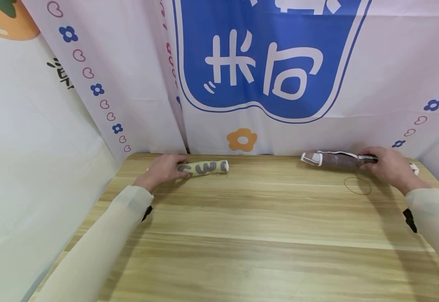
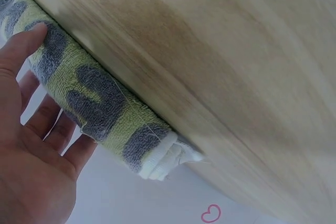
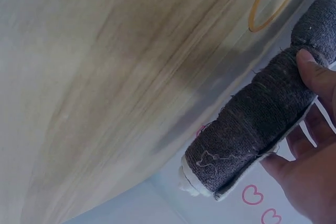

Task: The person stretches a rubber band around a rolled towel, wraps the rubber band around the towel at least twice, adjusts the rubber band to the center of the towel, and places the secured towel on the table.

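Head view: the worktop (image 1: 242, 235) was wood-grained, with a white printed cloth (image 1: 279, 138) hanging behind its far edge. A blue panel (image 1: 238, 94) with white characters and an orange flower (image 1: 242, 139) were printed on the cloth. The left hand (image 1: 164, 167) was gripping a green roll (image 1: 206, 167) near the far-left corner; the roll lay along the far edge and its white end pointed toward the right edge. The right hand (image 1: 389, 167) was gripping a dark roll (image 1: 338, 161) at the far edge, near the far-right corner. Both forearms wore pale sleeves (image 1: 91, 247), and a black fitting (image 1: 147, 213) showed under the left cuff.

Left wrist view: the green roll was of looped fabric with grey shapes. The left thumb lay on its face and the other fingers reached behind it from the opposite side. The white end was frayed, and a loose thread crossed the fabric. Whether the roll's full length touched the worktop could not be told.

Right wrist view: the right thumb pressed the dark roll at a narrowed point, with fingers on its other side. A white border ran along the roll to its white end, and a pale thread lay across it. An orange loop (image 3: 254, 11) lay flat on the worktop, just beside the roll.
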The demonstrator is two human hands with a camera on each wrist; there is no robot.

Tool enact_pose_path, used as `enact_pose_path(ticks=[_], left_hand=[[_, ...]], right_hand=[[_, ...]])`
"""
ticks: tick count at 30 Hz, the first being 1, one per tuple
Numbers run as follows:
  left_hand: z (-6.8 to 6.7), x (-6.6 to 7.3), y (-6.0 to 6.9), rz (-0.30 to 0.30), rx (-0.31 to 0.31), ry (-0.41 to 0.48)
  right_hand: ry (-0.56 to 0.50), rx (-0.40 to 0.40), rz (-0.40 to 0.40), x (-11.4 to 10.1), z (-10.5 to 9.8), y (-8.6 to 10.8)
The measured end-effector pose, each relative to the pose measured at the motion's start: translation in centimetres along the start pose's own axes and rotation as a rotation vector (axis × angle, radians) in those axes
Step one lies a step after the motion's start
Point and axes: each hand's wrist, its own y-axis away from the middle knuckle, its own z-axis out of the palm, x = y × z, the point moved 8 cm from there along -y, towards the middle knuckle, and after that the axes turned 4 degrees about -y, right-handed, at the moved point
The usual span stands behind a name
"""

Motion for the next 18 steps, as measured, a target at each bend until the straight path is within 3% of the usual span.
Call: enact_pose_path(ticks=[18], left_hand=[[0.0, 0.4, -0.1, 0.012, 0.026, -0.017]], right_hand=[[0.032, 0.006, 0.032, 1.1, 1.2, 0.1]])
